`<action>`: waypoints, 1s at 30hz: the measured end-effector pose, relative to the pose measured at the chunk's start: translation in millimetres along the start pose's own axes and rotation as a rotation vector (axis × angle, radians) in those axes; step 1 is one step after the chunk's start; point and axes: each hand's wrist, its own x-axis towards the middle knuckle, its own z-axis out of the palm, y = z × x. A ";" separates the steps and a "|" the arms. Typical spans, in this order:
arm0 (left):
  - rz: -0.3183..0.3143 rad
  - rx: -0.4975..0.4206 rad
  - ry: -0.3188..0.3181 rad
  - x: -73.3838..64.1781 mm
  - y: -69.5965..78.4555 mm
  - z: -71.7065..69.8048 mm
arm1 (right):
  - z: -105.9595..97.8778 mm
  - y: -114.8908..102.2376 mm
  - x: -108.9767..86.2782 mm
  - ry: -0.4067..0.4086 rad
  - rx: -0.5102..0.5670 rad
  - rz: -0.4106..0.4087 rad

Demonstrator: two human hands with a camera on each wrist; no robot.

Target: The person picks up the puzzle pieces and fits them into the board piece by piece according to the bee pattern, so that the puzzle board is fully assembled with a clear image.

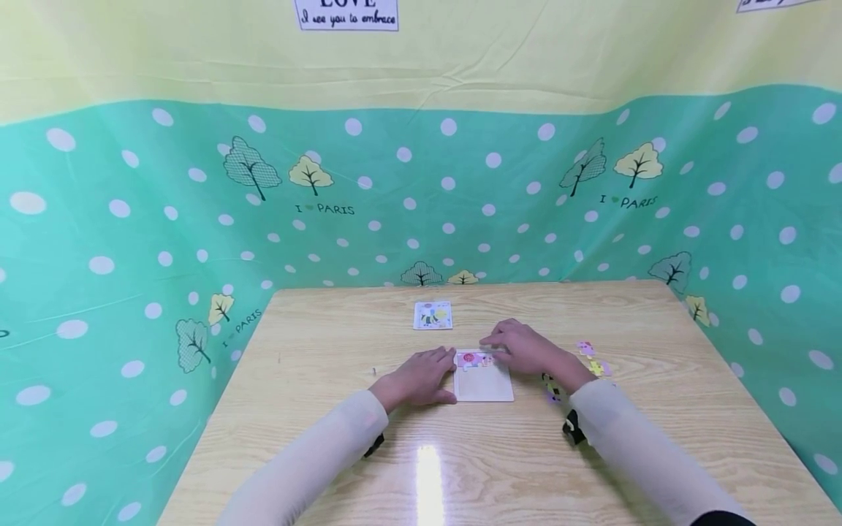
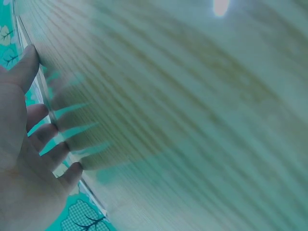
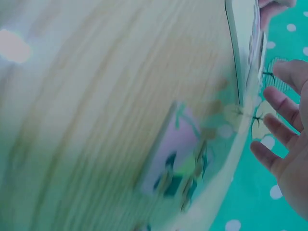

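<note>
A square white puzzle board (image 1: 484, 387) lies flat on the table, with pink picture pieces (image 1: 471, 359) along its far side and a bare nearer part. My left hand (image 1: 422, 378) rests at the board's left edge. In the left wrist view, the fingers (image 2: 57, 153) of that hand are spread, their tips down on the table. Over the board's far right corner reaches my right hand (image 1: 524, 348), its fingers apart and touching around the top edge. The right wrist view shows its fingers (image 3: 281, 127) spread and slightly bent; whatever lies under the fingertips is hidden.
Beyond the board lies a square picture card (image 1: 433, 315). Loose puzzle pieces (image 1: 597, 367) lie to the right, some partly behind the right forearm; a purple piece (image 3: 166, 154) shows close up in the right wrist view. A polka-dot cloth (image 1: 368, 161) hangs behind the wooden table (image 1: 316, 329).
</note>
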 end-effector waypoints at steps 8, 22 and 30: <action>-0.001 -0.008 0.000 -0.3 0.0 1.4 | -8.0 18.5 -13.5 0.039 0.000 -0.029; 0.003 0.005 0.004 2.5 -2.2 6.2 | -22.1 58.0 -39.4 0.061 -0.007 0.012; 0.004 0.008 0.017 1.3 -1.2 4.0 | -30.9 73.8 -53.7 0.067 0.023 0.061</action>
